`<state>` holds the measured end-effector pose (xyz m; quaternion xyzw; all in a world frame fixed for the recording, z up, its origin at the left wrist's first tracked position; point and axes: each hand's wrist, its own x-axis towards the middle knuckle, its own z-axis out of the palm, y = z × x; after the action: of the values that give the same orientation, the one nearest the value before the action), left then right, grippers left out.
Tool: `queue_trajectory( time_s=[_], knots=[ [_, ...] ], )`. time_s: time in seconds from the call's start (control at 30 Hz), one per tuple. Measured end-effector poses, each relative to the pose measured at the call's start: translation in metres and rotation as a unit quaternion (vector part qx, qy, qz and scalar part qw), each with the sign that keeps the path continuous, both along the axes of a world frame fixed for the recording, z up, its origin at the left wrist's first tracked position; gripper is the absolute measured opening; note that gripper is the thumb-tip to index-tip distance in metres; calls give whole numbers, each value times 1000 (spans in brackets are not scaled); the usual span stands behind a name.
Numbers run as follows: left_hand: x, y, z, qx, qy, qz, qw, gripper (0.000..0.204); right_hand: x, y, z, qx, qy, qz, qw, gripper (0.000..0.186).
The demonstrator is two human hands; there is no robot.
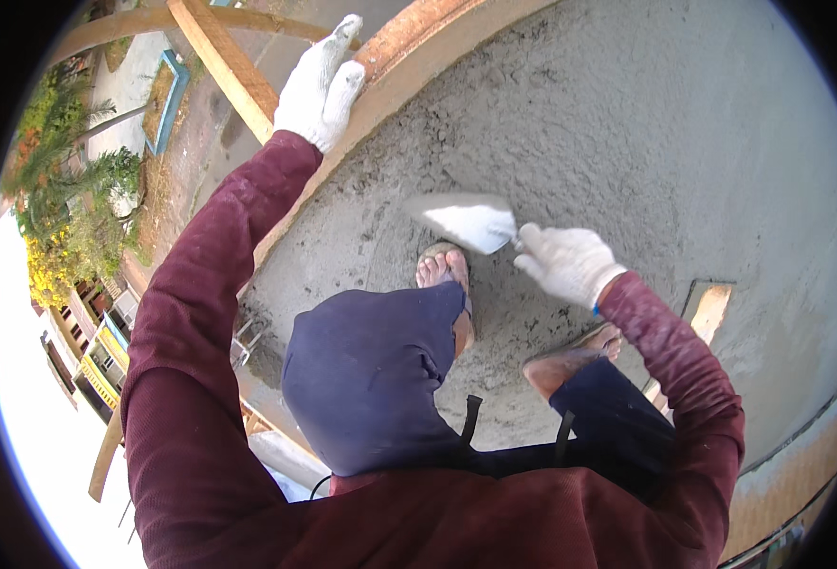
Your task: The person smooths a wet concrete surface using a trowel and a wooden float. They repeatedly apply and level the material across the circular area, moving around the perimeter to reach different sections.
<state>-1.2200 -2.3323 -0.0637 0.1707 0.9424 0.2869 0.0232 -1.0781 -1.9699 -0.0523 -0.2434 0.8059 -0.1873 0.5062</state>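
Note:
My right hand point(567, 263), in a white glove, is closed round the handle of a pointed trowel point(470, 223). The trowel's pale metal blade points left, slightly blurred, over rough grey concrete point(542, 142), just beyond my left foot point(443, 267). Whether the blade touches the surface I cannot tell. At the upper left my left hand point(319, 95), also gloved in white, lies against the wooden edge board point(416, 36) with its fingers stretched out and the thumb apart. It holds no tool. A wooden brace point(224, 66) meets the board beside that hand.
Beyond the edge board, the ground lies well below, with plants point(105, 190) and a blue frame-like structure point(166, 104). Smoother grey concrete point(769, 142) spreads to the right. A piece of wood point(708, 311) lies near my right forearm. My right foot point(570, 360) rests on the concrete.

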Motion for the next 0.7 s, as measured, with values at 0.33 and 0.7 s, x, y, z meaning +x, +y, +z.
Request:
queue_trajectory(
  time_s=[0.33, 0.7],
  knots=[
    [5, 10, 11, -80, 11, 45, 996, 64, -59, 65, -10, 1, 133, -92, 987, 34],
    [5, 8, 10, -85, -40, 66, 993, 57, -75, 63, -24, 59, 84, -172, 980, 40]
  ],
)
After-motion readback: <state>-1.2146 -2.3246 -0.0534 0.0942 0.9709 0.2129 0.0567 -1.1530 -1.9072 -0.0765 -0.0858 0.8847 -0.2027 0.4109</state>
